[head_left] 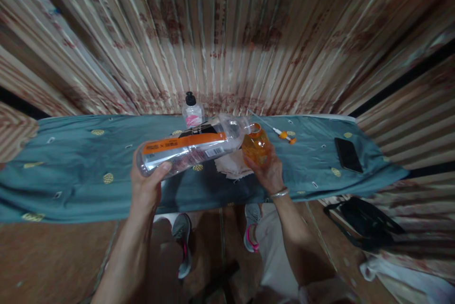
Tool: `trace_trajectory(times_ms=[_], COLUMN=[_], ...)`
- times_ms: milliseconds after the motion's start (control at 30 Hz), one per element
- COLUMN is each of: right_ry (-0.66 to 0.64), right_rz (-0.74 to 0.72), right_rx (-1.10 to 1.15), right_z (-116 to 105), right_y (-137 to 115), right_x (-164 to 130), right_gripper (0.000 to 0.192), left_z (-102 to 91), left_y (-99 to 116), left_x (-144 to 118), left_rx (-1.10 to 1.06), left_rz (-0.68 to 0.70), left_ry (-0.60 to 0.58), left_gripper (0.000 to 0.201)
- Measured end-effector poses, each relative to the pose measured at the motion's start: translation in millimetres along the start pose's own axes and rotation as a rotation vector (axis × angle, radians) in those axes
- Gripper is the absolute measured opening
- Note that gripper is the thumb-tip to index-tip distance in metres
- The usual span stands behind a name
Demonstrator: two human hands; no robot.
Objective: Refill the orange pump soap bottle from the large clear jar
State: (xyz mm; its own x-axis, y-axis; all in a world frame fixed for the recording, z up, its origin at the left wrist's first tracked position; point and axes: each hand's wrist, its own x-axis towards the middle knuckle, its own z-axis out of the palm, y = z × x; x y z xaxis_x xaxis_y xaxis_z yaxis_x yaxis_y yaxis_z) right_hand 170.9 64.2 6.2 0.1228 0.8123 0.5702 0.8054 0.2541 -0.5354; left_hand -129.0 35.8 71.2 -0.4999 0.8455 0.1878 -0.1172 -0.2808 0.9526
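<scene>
Left hand (147, 185) wraps the base of a clear plastic bottle (188, 150), tipped almost flat above the desk (71, 171). Its mouth meets the orange bottle (256, 145), gripped by the right hand (268, 173). Pour apparently underway; orange bottle looks largely full. Pump bottle (192, 110) behind.

Left hand (145, 185) tips a big clear bottle (188, 150) sideways, mouth right at the small orange bottle (255, 146) the right hand (268, 173) grips over the table (71, 171).
</scene>
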Motion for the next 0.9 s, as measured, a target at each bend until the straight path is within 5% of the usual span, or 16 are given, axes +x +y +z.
trace_trajectory(times_ms=[900], right_ry=[0.011], right_rz=[0.166], right_rx=[0.068], right_z=[-4.7], right_y=[-7.7], right_x=[4.8], right_gripper=[0.077], left_z=[17.6], left_y=[7.0], left_x=[-4.0], left_rx=[-0.068], left_rz=[-0.042], left_ry=[0.011], left_gripper=[0.077])
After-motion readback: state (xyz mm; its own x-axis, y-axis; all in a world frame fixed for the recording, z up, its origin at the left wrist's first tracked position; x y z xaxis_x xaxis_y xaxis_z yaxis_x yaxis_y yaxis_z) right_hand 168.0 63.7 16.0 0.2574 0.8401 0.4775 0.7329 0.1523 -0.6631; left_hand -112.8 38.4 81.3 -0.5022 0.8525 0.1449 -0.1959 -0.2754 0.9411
